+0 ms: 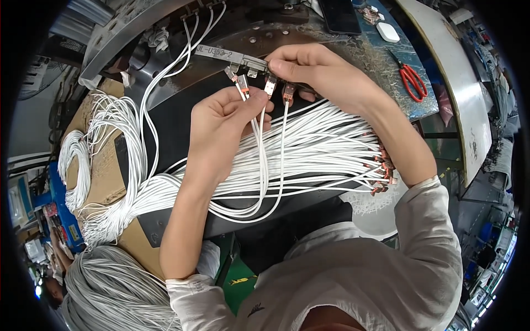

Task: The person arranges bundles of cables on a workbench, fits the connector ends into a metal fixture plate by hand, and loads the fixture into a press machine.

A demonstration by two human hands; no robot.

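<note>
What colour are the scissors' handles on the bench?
Red; the scissors show clearly in the head view.

Far bench edge, on my right: red-handled scissors (413, 81) lying on the blue-green worktop (381, 60). Beyond them a small white rounded case (387, 32), and just left of that a dark phone (340, 15), screen off. A pale curved panel (458, 83) runs down the right side. To my left I see a brown cardboard sheet (102, 182). Lower left corner, a thick heap of grey cords (110, 292). Cluttered shelves at the left rim, too blurred to read.
</note>
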